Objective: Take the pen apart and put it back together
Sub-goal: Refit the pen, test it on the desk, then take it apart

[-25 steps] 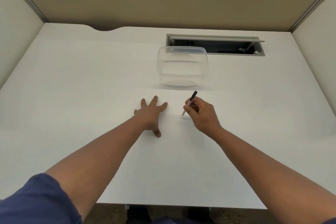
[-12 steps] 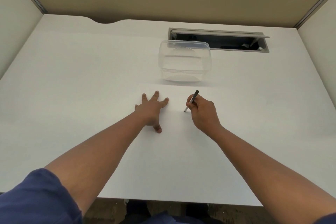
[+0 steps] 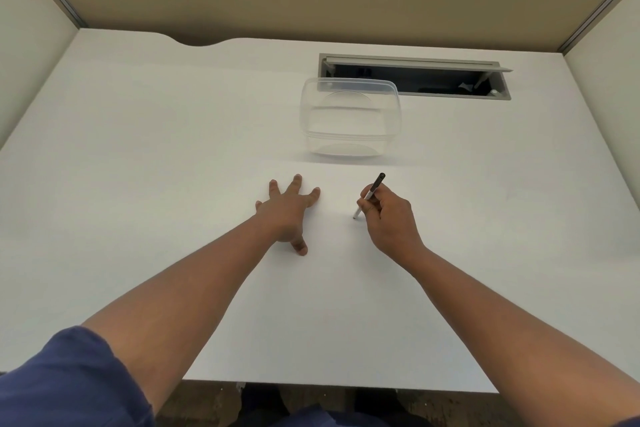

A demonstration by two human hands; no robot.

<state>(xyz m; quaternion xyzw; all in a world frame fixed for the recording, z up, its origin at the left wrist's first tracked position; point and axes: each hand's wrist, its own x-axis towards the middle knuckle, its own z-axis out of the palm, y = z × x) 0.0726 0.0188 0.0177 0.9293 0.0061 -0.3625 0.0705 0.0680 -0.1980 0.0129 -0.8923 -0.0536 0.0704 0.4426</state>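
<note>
Gripped pen [image 3: 370,194] in right hand [image 3: 389,222], tip down on white surface [image 3: 138,149]; laid left hand [image 3: 287,211] flat, fingers spread

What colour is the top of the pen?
Black, on the pen, seen in the head view.

Matt white desk [image 3: 138,184], clear glossy plastic container [image 3: 351,116], grey metal hatch [image 3: 415,59]

On the desk [image 3: 138,184] the left hand [image 3: 287,211] lies flat — the right hand [image 3: 391,222], at its three o'clock, holds the pen [image 3: 370,195]. The container [image 3: 351,116] sits at twelve — the cable hatch [image 3: 415,74] behind it.
</note>
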